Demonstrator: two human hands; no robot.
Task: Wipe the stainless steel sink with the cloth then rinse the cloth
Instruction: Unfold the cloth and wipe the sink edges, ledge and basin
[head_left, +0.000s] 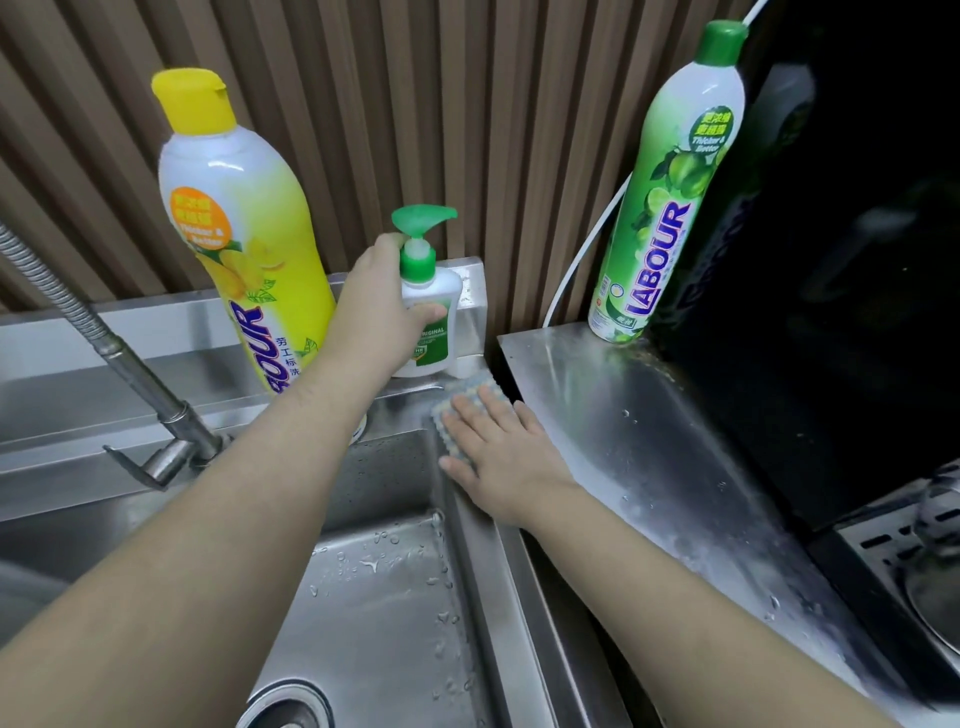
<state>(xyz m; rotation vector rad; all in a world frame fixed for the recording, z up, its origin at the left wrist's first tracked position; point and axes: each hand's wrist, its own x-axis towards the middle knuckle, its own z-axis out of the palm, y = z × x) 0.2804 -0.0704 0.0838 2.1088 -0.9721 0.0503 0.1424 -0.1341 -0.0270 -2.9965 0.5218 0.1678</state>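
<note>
Our right hand (501, 449) presses flat, fingers straight, on the cloth (470, 392) at the far right corner of the sink (387, 597), while our left hand (382, 306) grips the pump soap bottle (432, 290) just behind.

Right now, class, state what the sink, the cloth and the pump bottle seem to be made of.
Grey metal sink: brushed stainless steel, by its dull sheen and beaded droplets. Blue-and-yellow checked cloth: soft waffle-weave fabric, probably microfibre. White green-topped pump bottle: glossy plastic, apparently.

Cloth (467, 388) mostly under right hand (501, 452)
</note>
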